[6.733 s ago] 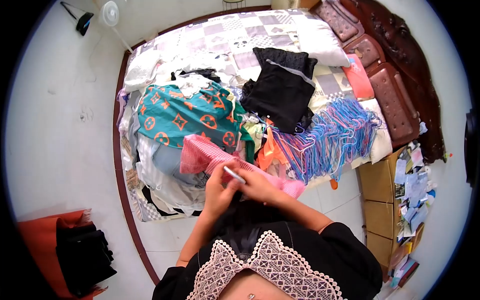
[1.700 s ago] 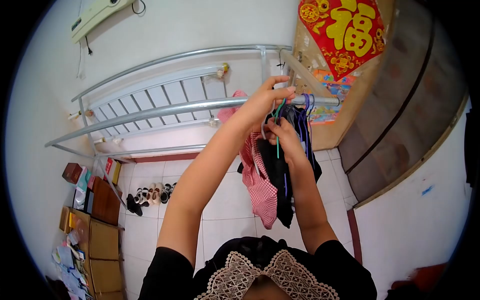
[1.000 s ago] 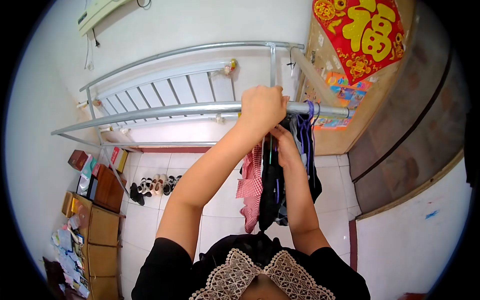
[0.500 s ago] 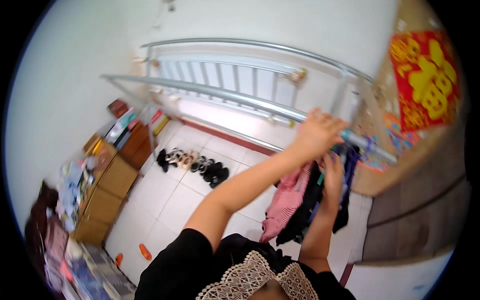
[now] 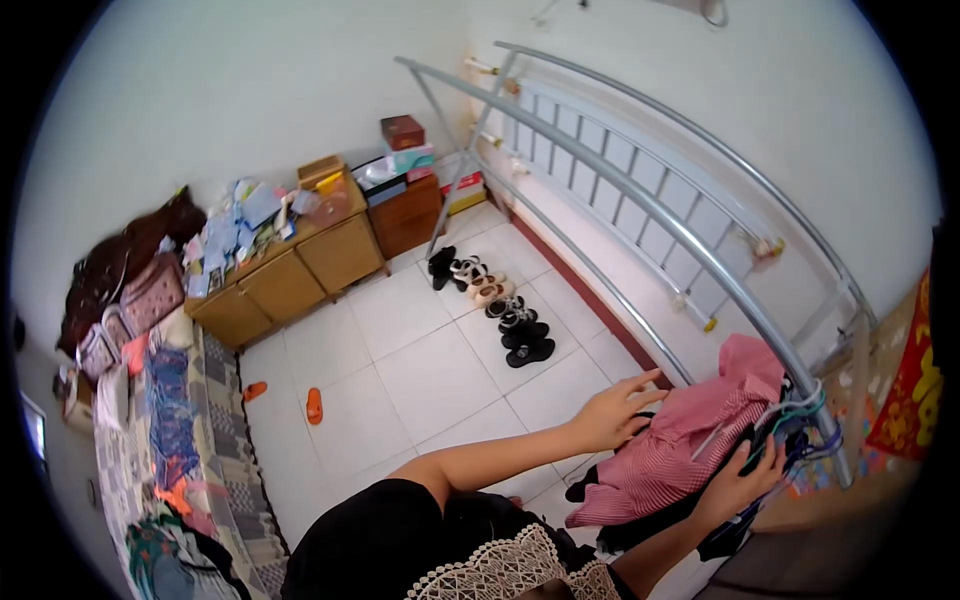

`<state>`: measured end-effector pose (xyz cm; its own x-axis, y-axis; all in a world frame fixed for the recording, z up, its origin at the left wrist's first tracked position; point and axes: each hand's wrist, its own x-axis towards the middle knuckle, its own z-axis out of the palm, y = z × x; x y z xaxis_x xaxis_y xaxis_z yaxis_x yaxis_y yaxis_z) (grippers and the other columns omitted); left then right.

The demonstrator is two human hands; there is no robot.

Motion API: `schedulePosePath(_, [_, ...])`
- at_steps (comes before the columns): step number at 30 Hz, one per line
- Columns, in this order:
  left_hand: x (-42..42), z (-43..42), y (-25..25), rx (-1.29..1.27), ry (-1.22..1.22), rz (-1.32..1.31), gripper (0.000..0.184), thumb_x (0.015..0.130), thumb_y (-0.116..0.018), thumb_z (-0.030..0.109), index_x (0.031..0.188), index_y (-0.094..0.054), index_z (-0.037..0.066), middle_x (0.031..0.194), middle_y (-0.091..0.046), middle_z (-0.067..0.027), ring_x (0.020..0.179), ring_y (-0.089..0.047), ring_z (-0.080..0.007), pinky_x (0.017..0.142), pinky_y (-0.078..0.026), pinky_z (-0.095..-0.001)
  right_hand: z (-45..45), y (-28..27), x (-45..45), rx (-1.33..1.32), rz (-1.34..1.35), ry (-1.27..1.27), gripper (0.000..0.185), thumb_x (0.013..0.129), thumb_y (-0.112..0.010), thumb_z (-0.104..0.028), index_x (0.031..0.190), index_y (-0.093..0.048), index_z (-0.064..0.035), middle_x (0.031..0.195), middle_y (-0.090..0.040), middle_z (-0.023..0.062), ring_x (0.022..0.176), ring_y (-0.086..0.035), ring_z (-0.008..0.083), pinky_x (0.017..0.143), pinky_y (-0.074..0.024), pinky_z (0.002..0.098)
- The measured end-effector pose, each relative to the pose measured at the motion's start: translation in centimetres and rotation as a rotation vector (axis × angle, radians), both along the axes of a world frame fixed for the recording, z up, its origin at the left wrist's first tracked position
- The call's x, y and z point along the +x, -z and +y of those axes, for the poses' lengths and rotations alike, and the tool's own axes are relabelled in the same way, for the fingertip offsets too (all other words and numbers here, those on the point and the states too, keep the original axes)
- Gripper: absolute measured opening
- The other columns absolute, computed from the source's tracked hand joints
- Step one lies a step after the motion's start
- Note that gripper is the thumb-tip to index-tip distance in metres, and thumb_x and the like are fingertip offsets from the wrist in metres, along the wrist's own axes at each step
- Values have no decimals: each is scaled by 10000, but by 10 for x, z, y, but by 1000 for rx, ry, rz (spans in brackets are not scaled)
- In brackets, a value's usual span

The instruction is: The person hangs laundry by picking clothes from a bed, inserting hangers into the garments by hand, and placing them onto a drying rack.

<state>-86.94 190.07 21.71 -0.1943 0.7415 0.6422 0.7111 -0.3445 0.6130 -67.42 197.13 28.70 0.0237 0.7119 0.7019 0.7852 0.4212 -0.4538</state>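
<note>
Left hand, and that grip is spread, fingers splayed right by the pink gingham garment, forearm reaching across the body! Right hand angles up against the hanging clothes, fingers parted; whether its grip pinches anything, can't tell. The garment hangs below the metal rail.

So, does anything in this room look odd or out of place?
Only mildly: two orange slippers lie apart near the bed, while the other shoes stand in a row. A jumbled heap clutters the cabinet. I see nothing spilled.
</note>
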Motion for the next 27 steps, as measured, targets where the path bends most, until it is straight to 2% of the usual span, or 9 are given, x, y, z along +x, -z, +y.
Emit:
schedulePosePath(2, [-27,-41,15,-177,-84,-116,441,811,-591,128,1235,-471,127,1307,-408,-141,1060,-522,-291,850,-468,-360,-13,-6,-19,98,140,-163,286,892,-519,-166,1117,-549,7,1217,-450,174,1163,-424,295,949,-356,378])
schedulePosePath(4, [-52,-84,34,-204,-166,-209,441,819,-590,128,1241,-466,126,1307,-412,-131,1033,-542,-270,839,-475,-347,-28,-2,-45,48,169,-326,275,881,-533,-156,1101,-564,7,1184,-483,167,1101,-462,285,938,-365,380])
schedulePosePath(5, [-64,-106,44,-240,-220,-296,441,826,-589,129,1248,-462,125,1307,-416,-121,1005,-562,-249,828,-482,-335,-37,1,-64,15,200,-450,230,862,-535,-87,1064,-569,17,1145,-508,157,1083,-479,277,934,-371,369])
schedulePosePath(9, [-104,-226,63,-246,-482,-388,432,838,-582,116,1253,-460,118,1280,-447,-109,914,-599,-220,779,-500,-314,-113,27,-148,-134,134,-801,205,821,-541,-60,1009,-578,12,1108,-518,165,1062,-489,303,927,-370,372])
schedulePosePath(14, [-132,-403,94,-209,-847,-516,407,830,-592,156,1218,-477,113,1190,-513,-113,829,-612,-231,721,-494,-320,-265,59,-242,-426,-26,-1457,168,782,-572,-30,949,-582,-7,1057,-531,148,1004,-514,287,888,-395,354])
schedulePosePath(17, [-132,-511,106,-253,-1153,-617,380,831,-599,175,1193,-507,105,1105,-565,-109,777,-620,-213,712,-492,-319,-354,71,-281,-496,-127,-1693,171,781,-578,-31,951,-591,-13,1049,-534,133,999,-519,281,878,-407,347])
schedulePosePath(20, [-125,-606,121,-234,-1373,-679,382,837,-592,153,1206,-502,113,1126,-565,-104,822,-608,-194,728,-493,-303,-431,78,-313,-534,-196,-1851,169,785,-581,-40,952,-597,-14,1055,-536,122,998,-522,272,873,-415,339])
schedulePosePath(25, [-104,-717,116,-44,-1636,-756,373,841,-588,147,1197,-510,70,1107,-591,-93,832,-596,-168,741,-483,-291,-539,87,-355,-576,-305,-2079,170,785,-585,-45,951,-601,-9,1053,-538,116,999,-525,261,856,-423,330])
schedulePosePath(27, [-95,-747,115,-18,-1709,-833,358,841,-590,153,1178,-517,56,1089,-594,-126,829,-620,-232,738,-494,-310,-577,86,-369,-576,-367,-2189,165,783,-589,-49,941,-605,-5,1039,-544,118,983,-534,265,842,-429,329])
